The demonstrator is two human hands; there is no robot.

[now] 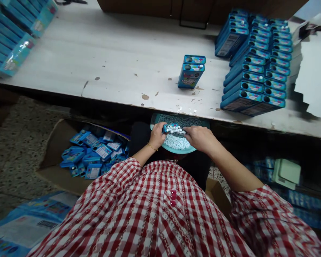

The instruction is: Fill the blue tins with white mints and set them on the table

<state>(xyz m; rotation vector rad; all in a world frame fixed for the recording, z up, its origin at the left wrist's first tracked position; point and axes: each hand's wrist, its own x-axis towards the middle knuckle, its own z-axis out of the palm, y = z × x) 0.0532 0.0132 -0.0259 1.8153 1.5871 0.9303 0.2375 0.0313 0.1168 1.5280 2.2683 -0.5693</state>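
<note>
A teal bowl (178, 150) full of small white candies (176, 141) rests at my lap, partly under the table edge. Over it, my left hand (157, 136) grips a small blue box (170, 126) with its end turned up. My right hand (200, 137) is at the box's right side, fingers together around something, with white candies heaped between it and the box. What the right fingers hold is too small to make out. Two blue boxes (190, 77) stand upright on the white table beyond the bowl.
Rows of upright blue boxes (242, 98) stand on the table (117, 64) at the right. Wrapped blue packs (16, 53) lie at the far left. Left of my lap, a cardboard box (49, 157) holds many blue boxes. A pale scale-like device (286, 173) sits lower right.
</note>
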